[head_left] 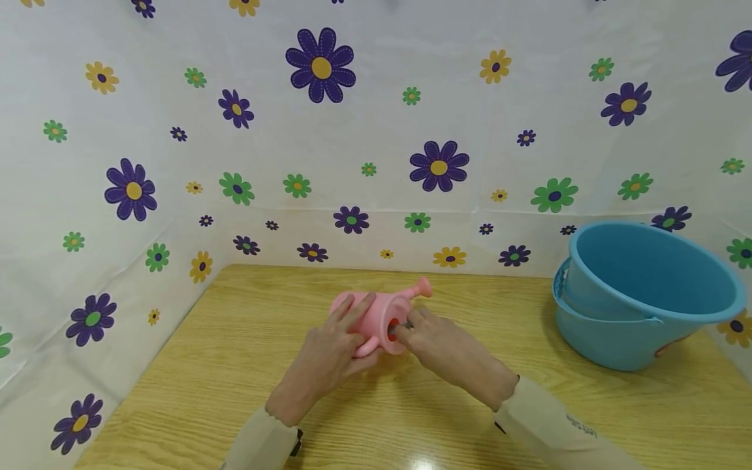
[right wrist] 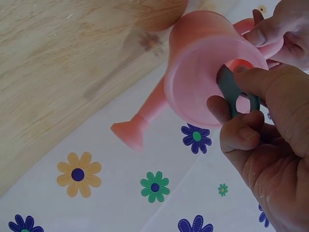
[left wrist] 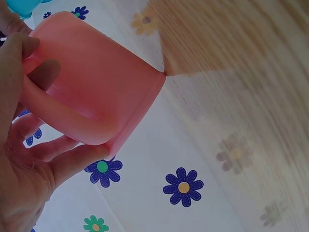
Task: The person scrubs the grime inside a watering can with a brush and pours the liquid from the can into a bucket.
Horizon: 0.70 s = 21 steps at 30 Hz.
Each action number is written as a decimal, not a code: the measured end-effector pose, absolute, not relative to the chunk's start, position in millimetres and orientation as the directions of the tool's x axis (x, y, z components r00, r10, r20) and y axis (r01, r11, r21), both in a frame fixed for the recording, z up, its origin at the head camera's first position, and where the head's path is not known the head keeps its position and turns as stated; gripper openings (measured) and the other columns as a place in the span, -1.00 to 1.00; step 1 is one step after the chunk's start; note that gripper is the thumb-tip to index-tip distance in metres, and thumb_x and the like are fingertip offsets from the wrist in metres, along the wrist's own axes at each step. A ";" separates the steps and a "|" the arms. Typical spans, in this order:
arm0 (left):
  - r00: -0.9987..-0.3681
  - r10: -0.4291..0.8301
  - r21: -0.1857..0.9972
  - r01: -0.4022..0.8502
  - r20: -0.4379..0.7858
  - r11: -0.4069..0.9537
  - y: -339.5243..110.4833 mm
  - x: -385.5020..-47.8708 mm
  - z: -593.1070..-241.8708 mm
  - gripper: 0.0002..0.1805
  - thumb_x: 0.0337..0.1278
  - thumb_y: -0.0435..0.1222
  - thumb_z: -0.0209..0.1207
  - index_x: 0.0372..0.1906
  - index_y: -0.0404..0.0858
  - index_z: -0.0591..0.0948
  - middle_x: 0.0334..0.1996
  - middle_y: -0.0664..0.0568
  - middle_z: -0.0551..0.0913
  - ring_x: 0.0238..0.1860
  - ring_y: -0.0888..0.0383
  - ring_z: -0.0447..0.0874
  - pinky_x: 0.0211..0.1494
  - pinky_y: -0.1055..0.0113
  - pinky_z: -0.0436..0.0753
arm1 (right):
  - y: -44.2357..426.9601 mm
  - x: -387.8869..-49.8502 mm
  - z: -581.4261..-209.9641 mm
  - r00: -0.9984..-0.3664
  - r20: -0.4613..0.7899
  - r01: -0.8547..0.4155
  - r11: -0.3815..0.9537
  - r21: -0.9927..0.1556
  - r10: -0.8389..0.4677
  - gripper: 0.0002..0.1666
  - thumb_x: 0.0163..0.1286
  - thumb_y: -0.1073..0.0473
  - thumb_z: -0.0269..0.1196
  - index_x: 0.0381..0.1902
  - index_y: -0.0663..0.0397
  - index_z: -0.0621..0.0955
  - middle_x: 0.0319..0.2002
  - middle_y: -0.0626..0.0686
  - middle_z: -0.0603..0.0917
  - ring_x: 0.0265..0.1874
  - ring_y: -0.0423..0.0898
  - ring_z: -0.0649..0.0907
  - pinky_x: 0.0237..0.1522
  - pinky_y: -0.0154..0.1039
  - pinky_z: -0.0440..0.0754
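Head: left hand (head_left: 326, 348) grips pink watering can (head_left: 377, 314); right hand (head_left: 439, 343) pinches dark piece (right wrist: 228, 88).

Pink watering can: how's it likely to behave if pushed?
Probably light: the pink watering can looks hollow. Likely stiff: no dent shows under the left hand. Being round, it may roll, though the spout and handle could catch.

White wall covering (head_left: 376, 124) printed with purple, green and yellow flowers (head_left: 321, 68), a horizontal crease (head_left: 376, 210) low across the back, yellowish wood-grain surface (head_left: 194, 365), bright glare spot (head_left: 422, 463) toward the viewer
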<state>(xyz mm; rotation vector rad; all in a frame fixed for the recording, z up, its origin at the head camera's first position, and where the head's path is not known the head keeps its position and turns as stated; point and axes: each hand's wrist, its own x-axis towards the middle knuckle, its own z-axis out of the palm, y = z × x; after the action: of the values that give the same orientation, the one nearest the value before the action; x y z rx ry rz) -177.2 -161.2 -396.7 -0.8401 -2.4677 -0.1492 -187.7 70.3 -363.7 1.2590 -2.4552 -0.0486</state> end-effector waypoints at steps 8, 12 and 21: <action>-0.674 0.534 -0.062 0.590 0.510 0.805 -161.0 -177.6 -395.7 -0.51 0.18 -0.03 0.37 -0.75 -0.15 0.54 0.37 -0.06 0.59 0.29 -0.21 0.61 -0.46 0.30 0.76 | 73.0 -181.2 -359.2 -0.526 0.335 -0.755 0.611 0.239 -0.782 -0.59 0.17 0.34 0.52 -0.05 0.06 0.62 -0.23 0.09 0.65 -0.35 -0.11 0.63 -0.41 -0.42 0.68; -0.669 0.534 -0.065 0.591 0.516 0.804 -160.8 -178.0 -395.8 -0.50 0.18 -0.02 0.37 -0.76 -0.14 0.51 0.36 -0.06 0.59 0.28 -0.20 0.61 -0.49 0.33 0.74 | 75.2 -176.6 -354.9 -0.547 0.333 -0.740 0.630 0.237 -0.768 -0.59 0.14 0.36 0.53 -0.08 0.09 0.64 -0.26 0.09 0.66 -0.36 -0.11 0.63 -0.43 -0.42 0.67; -0.666 0.535 -0.067 0.592 0.521 0.803 -161.1 -178.4 -397.4 -0.48 0.19 -0.01 0.37 -0.76 -0.13 0.47 0.36 -0.06 0.59 0.28 -0.19 0.60 -0.53 0.41 0.67 | 79.2 -168.7 -345.7 -0.566 0.321 -0.708 0.647 0.282 -0.759 -0.66 0.14 0.34 0.53 -0.13 0.12 0.68 -0.36 0.08 0.64 -0.45 -0.12 0.57 -0.52 -0.42 0.60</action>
<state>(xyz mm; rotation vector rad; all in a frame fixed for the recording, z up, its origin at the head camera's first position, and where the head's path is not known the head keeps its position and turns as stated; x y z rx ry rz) -178.4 -161.1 -397.4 -0.8346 -2.4582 -0.1458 -168.7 79.2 -345.7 1.1552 -2.4542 -0.1684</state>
